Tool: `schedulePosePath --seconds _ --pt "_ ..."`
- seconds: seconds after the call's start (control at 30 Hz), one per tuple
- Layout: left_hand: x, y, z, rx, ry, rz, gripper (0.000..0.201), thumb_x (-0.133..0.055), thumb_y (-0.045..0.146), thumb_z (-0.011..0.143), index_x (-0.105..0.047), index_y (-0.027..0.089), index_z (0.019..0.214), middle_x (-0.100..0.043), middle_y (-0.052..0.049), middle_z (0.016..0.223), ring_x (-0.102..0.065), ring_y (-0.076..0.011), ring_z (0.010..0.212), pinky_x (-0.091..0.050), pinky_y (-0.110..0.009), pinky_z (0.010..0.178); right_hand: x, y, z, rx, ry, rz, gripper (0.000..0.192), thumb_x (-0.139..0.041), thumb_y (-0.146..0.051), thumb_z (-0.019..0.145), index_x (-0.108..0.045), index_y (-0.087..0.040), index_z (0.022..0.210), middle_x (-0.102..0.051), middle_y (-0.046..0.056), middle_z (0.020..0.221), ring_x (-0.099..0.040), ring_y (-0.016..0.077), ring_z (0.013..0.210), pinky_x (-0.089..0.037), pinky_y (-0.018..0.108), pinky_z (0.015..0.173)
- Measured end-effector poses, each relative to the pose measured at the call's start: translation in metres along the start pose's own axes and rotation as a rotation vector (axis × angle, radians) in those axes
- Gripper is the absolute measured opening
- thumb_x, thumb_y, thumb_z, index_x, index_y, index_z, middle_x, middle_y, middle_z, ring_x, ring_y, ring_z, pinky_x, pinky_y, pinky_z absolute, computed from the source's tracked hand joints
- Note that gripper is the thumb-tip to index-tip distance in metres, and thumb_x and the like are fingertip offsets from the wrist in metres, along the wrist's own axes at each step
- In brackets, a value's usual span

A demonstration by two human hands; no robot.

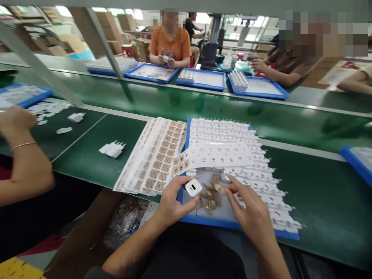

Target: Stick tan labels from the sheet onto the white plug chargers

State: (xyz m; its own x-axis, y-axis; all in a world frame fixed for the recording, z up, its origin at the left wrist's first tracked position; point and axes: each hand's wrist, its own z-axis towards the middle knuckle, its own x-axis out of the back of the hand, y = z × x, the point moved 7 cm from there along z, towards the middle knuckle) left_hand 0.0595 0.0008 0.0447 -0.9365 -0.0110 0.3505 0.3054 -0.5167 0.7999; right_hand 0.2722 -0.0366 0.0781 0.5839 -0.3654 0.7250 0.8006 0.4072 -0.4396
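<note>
On the green desk (314,186) sits a blue-rimmed tray (209,221) of white plug chargers (255,186) in rows. From here I can't tell whether my right hand (252,207) pinches anything; my left hand (172,201) clamps a USB charger (193,188) over the tray, near crumpled brown scraps (210,195) inside.

A green workbench (316,205) has a pale strip along its far edge. A blue tray (215,222) spans it from near edge to far — and just left, fanned sticker sheets (145,157) cover much the same depth. Farther left lie white chargers (112,149); past a seam, a lone charger (76,117) and scattered white pieces (49,109) lie toward the far edge. Another tray (353,164) — cut off by the view — sits at the far edge, rightward.
</note>
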Motion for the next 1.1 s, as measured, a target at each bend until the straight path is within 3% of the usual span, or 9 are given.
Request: schedulePosePath --seconds 0.1,0.23,0.37,0.5,0.7,0.83,0.9,1.0,1.1 --pt "0.042 -0.024 -0.002 0.061 0.211 0.001 0.042 -0.071 0.017 0.080 -0.055 0.022 0.119 -0.068 -0.012 0.122 -0.068 -0.0240 0.112 -0.058 -0.032 0.086 -0.006 0.013 0.004 0.060 -0.010 -0.178 0.027 -0.055 -0.030 0.101 -0.064 -0.023 0.125 -0.075 0.010 0.109 -0.070 0.0299 0.097 -0.050 0.044 0.089" --pt "0.126 -0.079 -0.004 0.235 0.469 0.252 0.039 -0.070 0.025 0.082 -0.052 0.020 0.116 -0.065 -0.010 0.117 -0.069 -0.0233 0.106 -0.055 -0.036 0.091 -0.009 0.023 0.005 0.096 0.018 -0.169 0.028 -0.050 -0.039 0.103 -0.068 -0.022 0.116 -0.074 0.009 0.108 -0.071 0.0287 0.096 -0.049 0.041 0.089" --pt "0.189 -0.132 0.002 0.410 0.439 0.709 0.032 -0.071 0.033 0.079 -0.058 0.021 0.106 -0.069 -0.009 0.113 -0.064 -0.0285 0.110 -0.049 -0.043 0.098 -0.016 0.026 0.002 0.100 -0.035 -0.157 0.031 -0.046 -0.042 0.105 -0.067 -0.023 0.115 -0.074 0.007 0.108 -0.071 0.0250 0.097 -0.050 0.036 0.088" --pt "0.214 -0.163 0.006 0.448 0.434 0.818 0.029 -0.073 0.033 0.075 -0.059 0.021 0.096 -0.067 -0.012 0.114 -0.051 -0.0363 0.123 -0.039 -0.053 0.105 -0.019 0.023 0.002 0.107 -0.055 -0.133 0.027 -0.049 -0.039 0.105 -0.066 -0.022 0.115 -0.074 0.007 0.108 -0.070 0.0239 0.098 -0.050 0.035 0.091" --pt "0.235 -0.179 -0.002 0.552 0.472 1.005 0.038 -0.073 0.044 0.077 -0.062 0.018 0.102 -0.050 -0.019 0.132 -0.038 -0.0418 0.129 -0.036 -0.055 0.103 -0.014 0.001 0.028 0.262 -0.039 -0.259 0.024 -0.049 -0.030 0.104 -0.065 -0.018 0.118 -0.073 0.010 0.107 -0.066 0.0263 0.097 -0.049 0.038 0.088" --pt "0.241 -0.175 0.001 0.605 0.495 1.061 0.050 -0.070 0.045 0.079 -0.060 0.018 0.119 -0.048 -0.020 0.137 -0.039 -0.0422 0.130 -0.039 -0.055 0.101 -0.027 -0.005 0.060 0.358 -0.125 -0.466 0.032 -0.054 -0.027 0.099 -0.062 -0.014 0.128 -0.071 0.014 0.121 -0.063 0.0319 0.104 -0.050 0.043 0.082" --pt "0.228 -0.162 0.012 0.545 0.434 0.980 0.049 -0.066 0.046 0.082 -0.061 0.019 0.122 -0.054 -0.018 0.136 -0.042 -0.0412 0.130 -0.039 -0.055 0.103 -0.037 0.000 0.074 0.364 -0.180 -0.578 0.042 -0.062 -0.027 0.095 -0.060 -0.012 0.134 -0.069 0.016 0.129 -0.062 0.0341 0.107 -0.051 0.044 0.079" --pt "0.176 -0.133 0.042 0.372 0.131 0.690 0.043 -0.059 0.047 0.088 -0.063 0.020 0.120 -0.066 -0.013 0.126 -0.053 -0.0349 0.124 -0.040 -0.050 0.109 -0.052 0.005 0.088 0.377 -0.256 -0.656 0.049 -0.069 -0.025 0.089 -0.060 -0.013 0.135 -0.070 0.015 0.129 -0.063 0.0330 0.106 -0.052 0.043 0.076" --pt "0.105 -0.103 0.068 0.306 -0.258 0.405 0.050 -0.050 0.051 0.094 -0.059 0.020 0.132 -0.063 -0.012 0.138 -0.051 -0.0312 0.134 -0.036 -0.046 0.115 -0.060 0.004 0.090 0.402 -0.297 -0.659 0.032 -0.067 -0.020 0.092 -0.069 -0.019 0.124 -0.075 0.009 0.118 -0.065 0.0288 0.099 -0.052 0.038 0.073"
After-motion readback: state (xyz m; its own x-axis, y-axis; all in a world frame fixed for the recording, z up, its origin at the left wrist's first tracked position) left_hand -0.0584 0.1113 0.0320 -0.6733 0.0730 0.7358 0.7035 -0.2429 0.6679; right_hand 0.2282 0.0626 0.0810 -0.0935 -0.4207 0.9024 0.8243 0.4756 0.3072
